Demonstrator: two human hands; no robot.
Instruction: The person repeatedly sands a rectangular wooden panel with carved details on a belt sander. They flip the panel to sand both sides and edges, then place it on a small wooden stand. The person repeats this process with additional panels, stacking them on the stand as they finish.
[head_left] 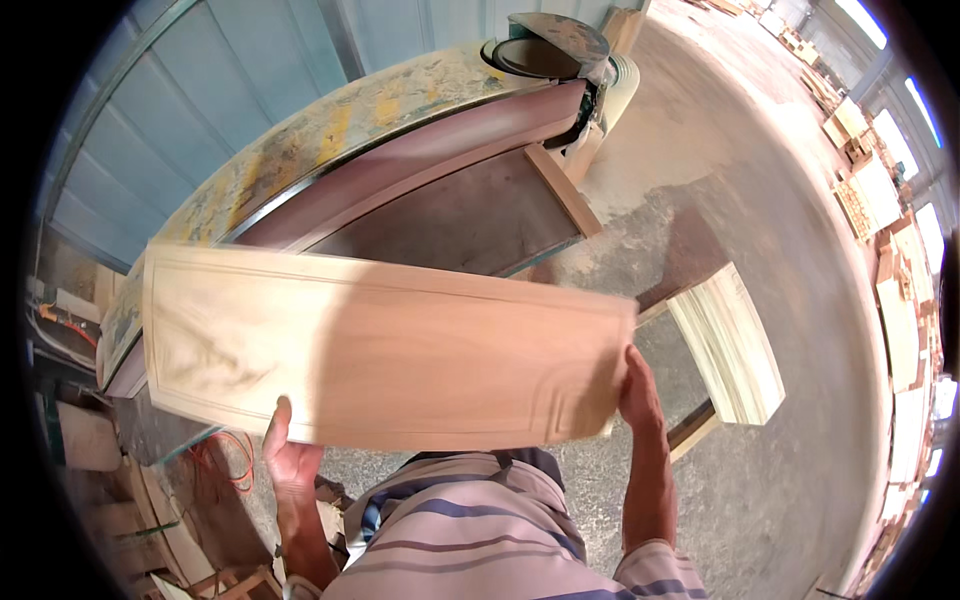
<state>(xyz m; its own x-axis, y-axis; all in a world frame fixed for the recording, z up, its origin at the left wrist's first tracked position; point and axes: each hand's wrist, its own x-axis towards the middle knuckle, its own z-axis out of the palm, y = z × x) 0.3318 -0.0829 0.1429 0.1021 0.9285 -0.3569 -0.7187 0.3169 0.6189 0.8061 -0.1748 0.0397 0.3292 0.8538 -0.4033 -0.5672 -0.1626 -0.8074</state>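
Observation:
A long pale wooden panel [400, 350] with a routed border spans the space before my body, tilted so that its broad face shows. My left hand [291, 450] grips its near long edge left of the middle, thumb on the face and the other fingers hidden beneath. My right hand [640, 388] holds the right short end, its fingers partly behind the wood. Past the panel stands a belt sanding machine with a long reddish sanding belt [420, 165] and a dark work table [450, 215] edged by wooden strips.
To my right, a stack of pale boards [728, 345] rests on a wooden support. An orange hose [235, 465] lies by the machine's base at left. Scrap wood [160, 520] is piled at lower left. A blue corrugated wall [250, 60] rises behind the machine; wood stacks [900, 300] line the far right.

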